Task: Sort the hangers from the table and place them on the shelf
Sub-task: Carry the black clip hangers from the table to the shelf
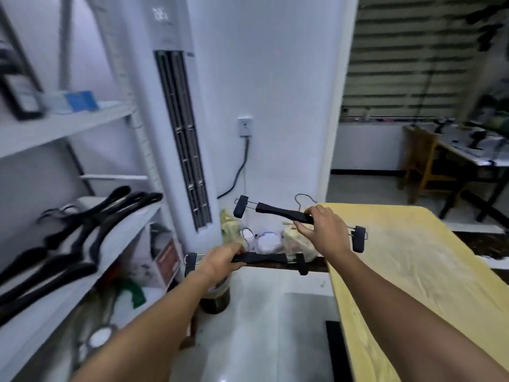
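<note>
My left hand [220, 261] grips the bar of a black clip hanger [264, 257], held level over the floor between the shelf and the table. My right hand [322, 228] grips a second black clip hanger [281, 212] by its bar, higher up and tilted, near the table's far left corner. Both hangers have metal hooks and a clip at each end. Several plain black hangers [82, 232] lie in a pile on the white shelf [132, 232] at the left. The yellow wooden table [413, 271] is at the right.
A tall white air conditioner [176, 133] stands between shelf and table. Bags [292, 241] and a dark pot [214, 299] sit on the floor by its base. An upper shelf [55, 128] holds boxes. Chairs and another table stand at the far right.
</note>
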### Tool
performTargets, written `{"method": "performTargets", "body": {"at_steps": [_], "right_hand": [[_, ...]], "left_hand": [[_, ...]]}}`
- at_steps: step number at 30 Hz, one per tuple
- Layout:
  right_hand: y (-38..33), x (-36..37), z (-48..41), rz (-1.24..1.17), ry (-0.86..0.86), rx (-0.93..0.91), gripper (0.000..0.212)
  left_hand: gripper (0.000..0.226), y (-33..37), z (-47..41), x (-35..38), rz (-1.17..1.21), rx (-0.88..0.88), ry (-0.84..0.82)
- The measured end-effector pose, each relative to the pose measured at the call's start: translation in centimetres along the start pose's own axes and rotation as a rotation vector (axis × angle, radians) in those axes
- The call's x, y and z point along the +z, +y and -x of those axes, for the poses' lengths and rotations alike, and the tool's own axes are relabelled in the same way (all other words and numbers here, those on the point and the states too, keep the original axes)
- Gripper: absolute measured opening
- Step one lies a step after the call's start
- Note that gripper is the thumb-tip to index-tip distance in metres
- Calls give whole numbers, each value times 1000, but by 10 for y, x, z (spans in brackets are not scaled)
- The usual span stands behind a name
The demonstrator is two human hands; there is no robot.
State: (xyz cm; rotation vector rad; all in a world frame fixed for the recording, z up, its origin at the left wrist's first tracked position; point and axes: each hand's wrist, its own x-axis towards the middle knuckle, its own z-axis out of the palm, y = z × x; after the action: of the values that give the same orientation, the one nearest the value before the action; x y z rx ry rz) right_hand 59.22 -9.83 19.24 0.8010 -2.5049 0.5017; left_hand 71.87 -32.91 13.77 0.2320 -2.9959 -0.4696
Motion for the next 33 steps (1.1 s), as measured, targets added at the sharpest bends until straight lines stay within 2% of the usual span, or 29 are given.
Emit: {"method": "performTargets", "body": {"at_steps": [7,15,19,24,31,33], "right_hand": [[-155,28,1,-121,-14,-282,32],[-333,19,45,-338,-30,-577,34],[-403,16,88,-407,-93,-680,37],[-482,1,152,-472,-118,-747,36],[-562,-18,231,-548,-212,-897,37],[-581,-22,247,-579,-190,-976,35]], "left_hand": [[26,-96,122,-49,-85,-246,90],[26,-166,296,-102,-100,-539,190],[24,-174,384,-126,-121,-637,250],[32,-184,495,-146,-147,-743,286],[29,-177,617,-149,-161,-915,327],[27,-170,645,-147,-183,-965,356]]}}
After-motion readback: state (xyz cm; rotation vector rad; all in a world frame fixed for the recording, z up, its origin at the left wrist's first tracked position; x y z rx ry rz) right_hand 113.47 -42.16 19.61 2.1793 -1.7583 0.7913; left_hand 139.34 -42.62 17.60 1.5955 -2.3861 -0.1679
